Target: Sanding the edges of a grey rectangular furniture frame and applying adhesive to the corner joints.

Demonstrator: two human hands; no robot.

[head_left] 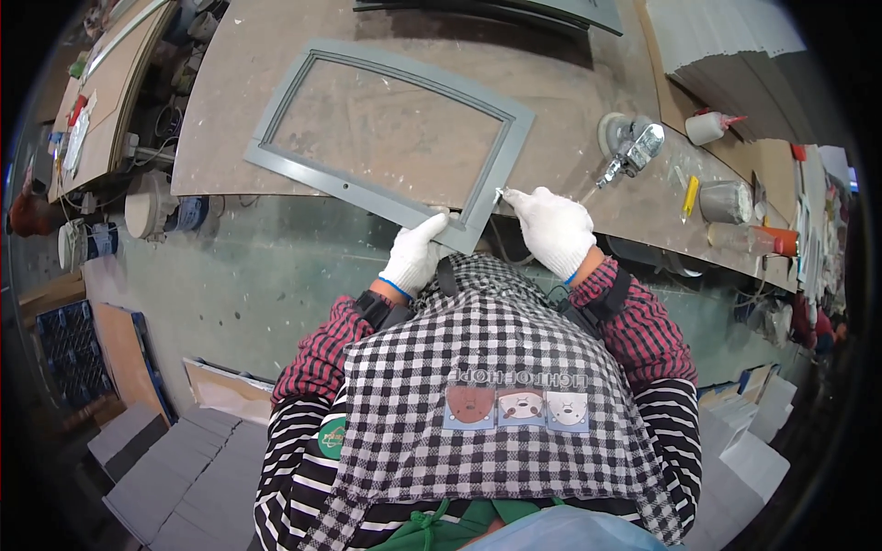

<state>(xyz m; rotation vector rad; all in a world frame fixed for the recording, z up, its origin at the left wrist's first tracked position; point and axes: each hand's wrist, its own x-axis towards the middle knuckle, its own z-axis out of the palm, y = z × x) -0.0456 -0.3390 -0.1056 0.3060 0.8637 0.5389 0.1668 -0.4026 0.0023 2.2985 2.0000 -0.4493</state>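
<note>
A grey rectangular frame (344,186) with an open middle lies tilted on the brown worktable, its near corner jutting past the table's front edge. My left hand (413,254), in a white knit glove, grips that near corner with the thumb on top. Gloved the same way, my right hand (554,230) is closed at the frame's right side. Its fingertips pinch something small and pale against the outer edge, too small to make out.
A round air sander (634,145) rests right of the frame. Beyond it are a white squeeze bottle (707,128), a yellow-handled knife (690,196) and a grey cup (726,201). More dark frames (514,13) lie at the back. Grey panels (193,459) are stacked behind me.
</note>
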